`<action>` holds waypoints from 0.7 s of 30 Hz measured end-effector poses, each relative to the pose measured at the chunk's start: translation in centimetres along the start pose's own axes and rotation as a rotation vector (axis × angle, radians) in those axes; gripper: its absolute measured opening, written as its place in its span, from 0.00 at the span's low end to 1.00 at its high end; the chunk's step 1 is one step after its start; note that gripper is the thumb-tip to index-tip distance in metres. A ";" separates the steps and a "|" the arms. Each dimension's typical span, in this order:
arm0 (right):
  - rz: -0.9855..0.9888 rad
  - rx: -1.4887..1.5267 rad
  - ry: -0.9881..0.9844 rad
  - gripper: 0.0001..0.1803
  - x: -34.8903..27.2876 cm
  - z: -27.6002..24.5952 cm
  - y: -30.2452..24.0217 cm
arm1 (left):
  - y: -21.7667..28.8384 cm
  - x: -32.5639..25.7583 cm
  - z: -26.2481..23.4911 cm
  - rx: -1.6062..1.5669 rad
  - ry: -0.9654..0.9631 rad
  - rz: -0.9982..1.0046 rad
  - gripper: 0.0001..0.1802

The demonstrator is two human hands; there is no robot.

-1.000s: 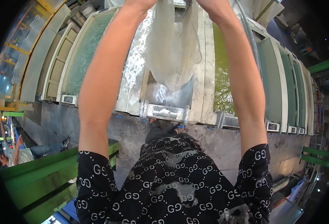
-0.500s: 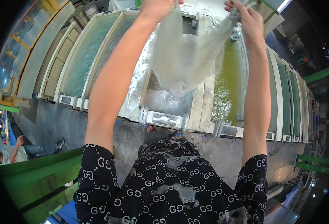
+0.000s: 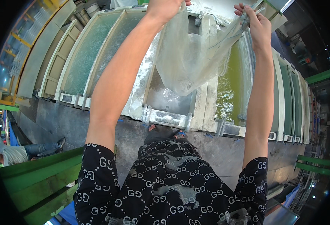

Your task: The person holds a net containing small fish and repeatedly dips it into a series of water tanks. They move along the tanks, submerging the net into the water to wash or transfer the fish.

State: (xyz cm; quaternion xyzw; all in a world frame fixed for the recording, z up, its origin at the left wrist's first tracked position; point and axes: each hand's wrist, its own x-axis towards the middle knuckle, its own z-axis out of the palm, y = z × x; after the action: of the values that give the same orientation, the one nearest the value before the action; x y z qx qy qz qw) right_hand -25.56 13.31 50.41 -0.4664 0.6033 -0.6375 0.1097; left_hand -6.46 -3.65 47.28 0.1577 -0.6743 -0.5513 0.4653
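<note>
Head view, left to right: turquoise-filled tank (image 3: 66, 99); left hand (image 3: 163, 9), partly cut off, fingers closed on one edge of a pale translucent bag (image 3: 176, 71); bag slung between both hands, sagging above the middle tank (image 3: 167, 117); yellow-green-filled tank (image 3: 234, 130); right hand (image 3: 260, 30), gripping the bag's bunched opposite edge.

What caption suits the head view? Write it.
Left hand and right hand hold a sagging translucent bag above a tank.

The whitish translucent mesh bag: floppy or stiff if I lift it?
Probably floppy: the whitish translucent mesh bag sags between the left hand and right hand. Perhaps light for its size, since its mesh looks thin.
</note>
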 end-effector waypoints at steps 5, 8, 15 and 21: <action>0.029 -0.007 0.002 0.20 -0.4 0.4 0.4 | -0.3 -0.9 -0.3 -0.152 0.024 -0.040 0.05; 0.073 -0.016 0.006 0.20 -1.1 1.1 0.9 | -1.6 -1.5 -1.4 -0.136 0.009 -0.036 0.06; 0.156 0.004 -0.036 0.20 -1.8 1.6 4.2 | -4.0 -3.5 -2.0 0.075 0.104 -0.123 0.07; 0.161 0.029 -0.036 0.20 -2.1 1.9 4.1 | -5.3 -3.9 -2.7 0.101 0.095 -0.096 0.08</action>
State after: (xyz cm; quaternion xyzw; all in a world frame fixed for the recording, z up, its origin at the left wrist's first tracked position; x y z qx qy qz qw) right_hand -24.78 12.47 45.53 -0.4262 0.6276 -0.6266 0.1784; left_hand -3.88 -4.22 40.69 0.2389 -0.6702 -0.5301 0.4613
